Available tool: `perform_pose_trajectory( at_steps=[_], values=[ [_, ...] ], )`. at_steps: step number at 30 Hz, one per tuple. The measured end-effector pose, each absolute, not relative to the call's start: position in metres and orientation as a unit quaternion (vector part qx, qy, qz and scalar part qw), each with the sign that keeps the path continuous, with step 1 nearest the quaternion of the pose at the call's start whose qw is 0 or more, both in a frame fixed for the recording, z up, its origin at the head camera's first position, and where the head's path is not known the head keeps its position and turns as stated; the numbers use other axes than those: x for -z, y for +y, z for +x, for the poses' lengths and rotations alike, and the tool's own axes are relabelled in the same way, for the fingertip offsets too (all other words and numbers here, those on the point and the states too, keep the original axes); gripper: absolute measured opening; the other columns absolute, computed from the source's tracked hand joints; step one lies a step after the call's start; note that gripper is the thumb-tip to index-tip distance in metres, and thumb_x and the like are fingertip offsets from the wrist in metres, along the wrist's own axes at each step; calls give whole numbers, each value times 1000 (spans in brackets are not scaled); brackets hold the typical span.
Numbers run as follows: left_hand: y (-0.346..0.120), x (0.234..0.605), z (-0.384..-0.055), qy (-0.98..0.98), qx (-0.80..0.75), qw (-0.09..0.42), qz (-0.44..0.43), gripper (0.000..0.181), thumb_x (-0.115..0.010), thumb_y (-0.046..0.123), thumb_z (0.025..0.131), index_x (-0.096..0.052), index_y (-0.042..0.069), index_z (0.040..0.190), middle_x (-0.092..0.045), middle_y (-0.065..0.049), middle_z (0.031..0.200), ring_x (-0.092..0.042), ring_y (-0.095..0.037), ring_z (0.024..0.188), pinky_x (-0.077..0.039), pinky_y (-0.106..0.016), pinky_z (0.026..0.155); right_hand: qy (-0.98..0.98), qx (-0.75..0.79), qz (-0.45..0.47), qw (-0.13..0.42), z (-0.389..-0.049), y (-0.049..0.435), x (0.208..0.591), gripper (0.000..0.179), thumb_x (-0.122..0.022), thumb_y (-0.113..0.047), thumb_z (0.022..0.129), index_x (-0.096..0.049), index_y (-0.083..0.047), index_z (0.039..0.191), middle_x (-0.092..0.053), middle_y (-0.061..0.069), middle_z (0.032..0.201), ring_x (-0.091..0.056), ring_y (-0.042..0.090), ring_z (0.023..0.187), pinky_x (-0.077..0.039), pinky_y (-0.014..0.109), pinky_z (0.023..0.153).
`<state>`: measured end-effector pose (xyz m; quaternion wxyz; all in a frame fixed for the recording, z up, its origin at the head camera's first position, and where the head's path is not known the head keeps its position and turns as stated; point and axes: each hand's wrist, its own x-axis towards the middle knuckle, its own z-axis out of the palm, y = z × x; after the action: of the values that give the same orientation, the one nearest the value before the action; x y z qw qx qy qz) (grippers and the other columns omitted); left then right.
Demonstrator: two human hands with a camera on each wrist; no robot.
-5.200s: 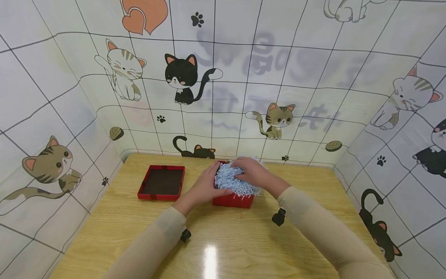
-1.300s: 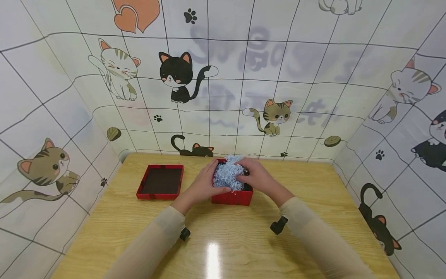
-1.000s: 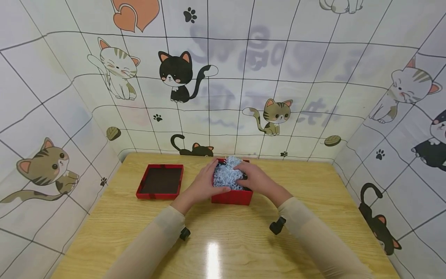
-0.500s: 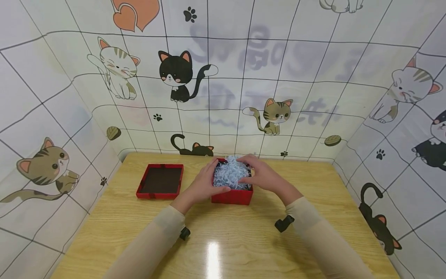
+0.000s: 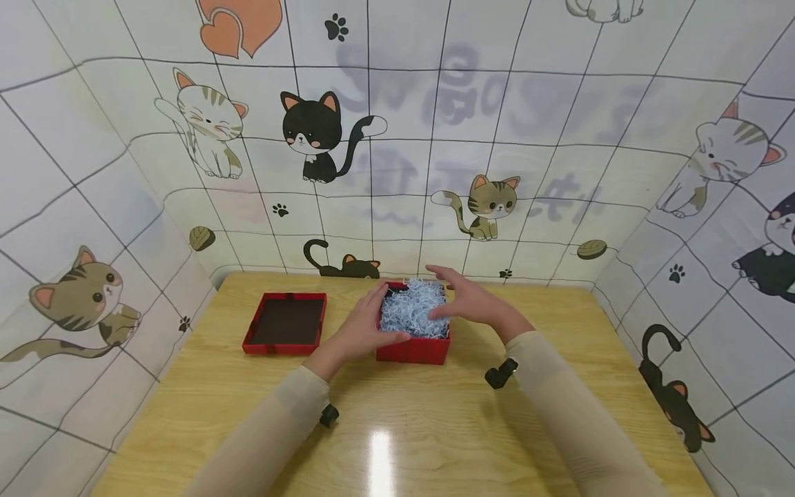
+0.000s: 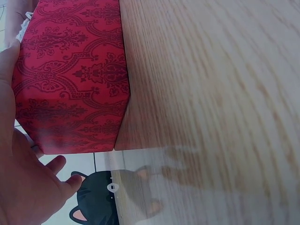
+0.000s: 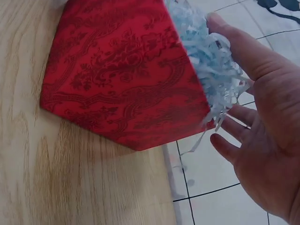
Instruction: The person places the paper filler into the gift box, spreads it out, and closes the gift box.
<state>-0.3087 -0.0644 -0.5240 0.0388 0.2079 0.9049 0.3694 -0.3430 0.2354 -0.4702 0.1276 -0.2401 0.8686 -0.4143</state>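
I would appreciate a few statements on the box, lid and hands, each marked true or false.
1. The red box holds pale blue shredded paper. True.
2. The red lid lies left of the box. True.
3. The left hand is on the lid. False: the left hand holds the box's left side.
4. The right hand is at the shredded paper. True.
5. The lid covers the box. False: the box stands open.

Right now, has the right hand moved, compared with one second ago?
Yes. In the head view, judged against the wooden table, the right hand has moved upward and slightly rightward.
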Motion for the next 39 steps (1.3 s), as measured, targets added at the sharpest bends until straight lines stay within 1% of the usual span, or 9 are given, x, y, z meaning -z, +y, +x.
perform_pose_trajectory(
  at_steps=[3, 5, 9, 12, 16, 21, 25, 31, 39],
  values=[
    [-64, 527, -306, 906, -366, 40, 209, 125, -87, 66, 87, -18, 16, 179, -16, -1, 185, -22, -33, 168, -30, -63, 130, 872, 398, -254, 134, -347, 232, 478, 100, -93, -43, 90, -38, -32, 173, -34, 9, 178, -31, 39, 162, -34, 71, 124],
    [-64, 528, -305, 905, -366, 40, 212, 125, -86, 66, 87, -18, 16, 179, -16, -2, 185, -22, -34, 168, -30, -62, 130, 881, 374, -271, 105, -349, 229, 483, 87, -92, -41, 92, -50, -24, 167, -42, 8, 173, -38, 37, 159, -38, 68, 124],
    [-63, 528, -307, 904, -368, 31, 217, 124, -85, 67, 88, -17, 17, 179, -16, -2, 185, -22, -34, 167, -31, -64, 129, 888, 353, -294, 28, -350, 223, 486, 56, -89, -28, 97, -70, -14, 148, -60, 7, 156, -52, 34, 148, -45, 61, 121],
    [-63, 526, -308, 904, -367, 26, 216, 124, -85, 68, 87, -18, 16, 179, -15, 0, 186, -23, -34, 167, -31, -64, 129, 884, 361, -298, -12, -349, 220, 486, 44, -87, -18, 99, -75, -11, 140, -68, 8, 143, -60, 32, 138, -48, 59, 118],
    [-63, 523, -308, 904, -367, 28, 218, 125, -86, 67, 87, -19, 15, 179, -15, 0, 186, -23, -33, 167, -30, -63, 129, 880, 376, -288, -29, -347, 217, 484, 38, -86, -12, 99, -77, -10, 136, -72, 7, 133, -65, 31, 126, -55, 56, 111],
    [-63, 523, -309, 902, -367, 30, 224, 125, -85, 67, 87, -18, 15, 179, -16, -5, 185, -23, -34, 167, -30, -63, 130, 884, 381, -268, -28, -347, 217, 485, 32, -83, -11, 101, -79, -13, 133, -74, 3, 129, -68, 27, 119, -59, 52, 104],
    [-63, 526, -311, 902, -369, 28, 223, 126, -84, 69, 87, -18, 15, 179, -15, -2, 186, -23, -35, 167, -30, -64, 129, 886, 385, -258, -22, -344, 213, 482, 29, -81, -11, 103, -80, -15, 131, -75, 1, 127, -69, 25, 117, -60, 49, 104],
    [-64, 527, -312, 902, -372, 26, 218, 126, -85, 69, 86, -19, 16, 179, -14, 2, 186, -23, -34, 167, -31, -65, 129, 877, 408, -252, 14, -334, 197, 475, 30, -81, -11, 102, -79, -14, 132, -75, 2, 127, -67, 26, 112, -60, 49, 100],
    [-67, 529, -311, 899, -376, 26, 223, 124, -83, 70, 88, -18, 16, 179, -14, -2, 186, -21, -35, 167, -30, -65, 129, 902, 333, -263, 76, -329, 169, 484, 44, -84, -11, 100, -71, -11, 143, -70, 8, 143, -64, 30, 132, -54, 48, 115]
  ],
)
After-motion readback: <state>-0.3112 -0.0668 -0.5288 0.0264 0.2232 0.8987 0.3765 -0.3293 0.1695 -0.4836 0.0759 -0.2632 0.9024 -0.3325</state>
